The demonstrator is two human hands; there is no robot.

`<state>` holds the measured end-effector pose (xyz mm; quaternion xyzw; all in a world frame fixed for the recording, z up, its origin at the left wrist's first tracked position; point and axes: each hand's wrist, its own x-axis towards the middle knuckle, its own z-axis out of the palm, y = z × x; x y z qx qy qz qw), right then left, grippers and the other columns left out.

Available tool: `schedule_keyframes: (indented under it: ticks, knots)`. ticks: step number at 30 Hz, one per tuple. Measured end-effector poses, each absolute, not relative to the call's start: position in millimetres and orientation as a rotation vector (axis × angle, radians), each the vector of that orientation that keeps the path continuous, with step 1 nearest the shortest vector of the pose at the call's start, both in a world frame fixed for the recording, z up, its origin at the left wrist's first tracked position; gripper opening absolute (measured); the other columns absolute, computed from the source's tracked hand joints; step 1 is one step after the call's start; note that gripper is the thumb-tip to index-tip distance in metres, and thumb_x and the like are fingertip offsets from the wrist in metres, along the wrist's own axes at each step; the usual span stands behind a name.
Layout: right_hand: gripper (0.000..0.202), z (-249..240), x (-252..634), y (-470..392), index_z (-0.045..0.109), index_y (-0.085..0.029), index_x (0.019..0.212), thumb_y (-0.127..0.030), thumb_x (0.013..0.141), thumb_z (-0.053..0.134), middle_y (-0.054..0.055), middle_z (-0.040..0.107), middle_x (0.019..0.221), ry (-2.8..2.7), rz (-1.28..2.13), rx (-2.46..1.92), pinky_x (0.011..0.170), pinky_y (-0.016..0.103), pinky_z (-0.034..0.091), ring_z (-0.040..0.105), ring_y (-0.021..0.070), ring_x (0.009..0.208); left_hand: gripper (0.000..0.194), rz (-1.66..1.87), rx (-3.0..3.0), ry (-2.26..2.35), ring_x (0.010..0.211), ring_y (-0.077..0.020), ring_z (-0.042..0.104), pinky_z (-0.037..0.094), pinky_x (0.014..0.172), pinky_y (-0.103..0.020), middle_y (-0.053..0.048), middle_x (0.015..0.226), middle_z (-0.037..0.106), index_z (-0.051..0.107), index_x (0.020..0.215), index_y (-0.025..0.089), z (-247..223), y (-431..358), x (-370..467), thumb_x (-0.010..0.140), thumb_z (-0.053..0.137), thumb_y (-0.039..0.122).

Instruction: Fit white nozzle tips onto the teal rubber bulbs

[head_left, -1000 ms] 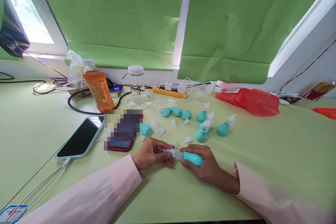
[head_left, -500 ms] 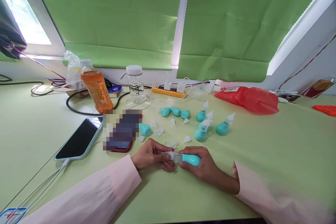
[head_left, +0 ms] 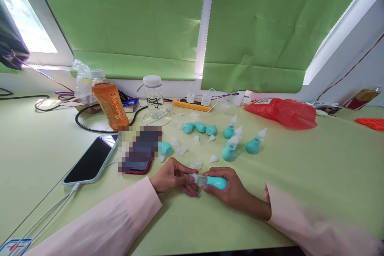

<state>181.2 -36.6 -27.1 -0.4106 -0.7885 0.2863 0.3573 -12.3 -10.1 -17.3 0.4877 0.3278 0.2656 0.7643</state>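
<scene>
My right hand [head_left: 229, 190] is closed around a teal squeeze bulb [head_left: 217, 183] that lies on its side, its neck pointing left. A clear plastic collar [head_left: 202, 180] joins the bulb to a white nozzle tip [head_left: 193, 177], which the fingers of my left hand [head_left: 174, 180] pinch. Part of the tip is hidden by those fingers. Just beyond my hands lie loose clear collars [head_left: 197, 165] and white tips [head_left: 213, 159]. Several assembled nasal aspirators [head_left: 229, 150] stand upright to the right. Loose teal bulbs [head_left: 199, 127] rest farther back.
Two phones lie on the left, one pale-cased [head_left: 91, 160] with a cable, one red-cased [head_left: 141, 152] and partly pixelated. Behind them are an orange drink bottle [head_left: 110, 104] and a clear water bottle [head_left: 154, 98]. A yellow power strip [head_left: 192, 104] and red plastic bag [head_left: 282, 113] sit along the back.
My right hand with the bulb has shifted very slightly left. Both hands keep their hold on the same piece, and the whole view has moved a little.
</scene>
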Motion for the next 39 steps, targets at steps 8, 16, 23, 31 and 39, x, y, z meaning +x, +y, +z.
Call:
schedule_keyframes:
  ticks: [8, 16, 23, 31, 39]
  knots:
    - [0.017, 0, 194, -33, 0.063, -0.018, 0.084, -0.028, 0.07, 0.061, 0.003, 0.059, 0.071, -2.19, 0.545, -0.88, 0.06, 0.026, 0.045, 0.054, 0.0144, 0.067, 0.04, 0.689, 1.143, 0.699, 0.056, -0.0182, 0.065, 0.052, 0.057, -0.03, -0.006, 0.063, 0.068, 0.064, 0.094, 0.009, -6, -20, -4, 0.06, 0.071, 0.03]
    - [0.031, 19, 244, -34, 0.058, -0.021, 0.093, -0.012, 0.065, 0.065, 0.003, 0.056, 0.078, -2.02, 0.067, -0.855, 0.071, 0.034, 0.043, 0.052, 0.0174, 0.076, 0.043, 0.925, 1.405, 0.828, 0.067, -0.015, 0.062, 0.051, 0.07, -0.032, -0.009, 0.081, 0.068, 0.059, 0.105, 0.01, 26, -10, -17, 0.07, 0.061, 0.035]
    - [0.023, 6, 285, -23, 0.056, -0.021, 0.086, -0.028, 0.066, 0.064, 0.005, 0.058, 0.083, -1.553, 0.421, -1.186, 0.069, 0.034, 0.048, 0.056, 0.0187, 0.076, 0.03, 0.712, 1.951, 1.19, 0.077, -0.0173, 0.061, 0.049, 0.07, -0.029, -0.007, 0.091, 0.067, 0.064, 0.095, 0.014, 43, 0, -31, 0.075, 0.05, 0.032]
    - [0.034, -23, 288, -10, 0.051, -0.018, 0.086, -0.037, 0.062, 0.066, 0.006, 0.062, 0.081, -1.371, 0.425, -1.373, 0.069, 0.035, 0.052, 0.061, 0.0193, 0.07, 0.028, 0.631, 2.663, 1.533, 0.08, -0.0198, 0.057, 0.047, 0.066, -0.03, -0.007, 0.084, 0.064, 0.06, 0.101, 0.015, 42, -6, -65, 0.082, 0.041, 0.022]
    - [0.037, -40, 287, -2, 0.05, -0.019, 0.093, -0.042, 0.066, 0.06, 0.006, 0.064, 0.082, -1.482, 0.144, -1.494, 0.069, 0.035, 0.053, 0.064, 0.0199, 0.068, 0.03, 0.563, 3.017, 1.891, 0.104, -0.0318, 0.046, 0.04, 0.083, -0.048, -0.015, 0.111, 0.056, 0.058, 0.105, 0.015, -6, -53, -62, 0.078, 0.046, 0.011]
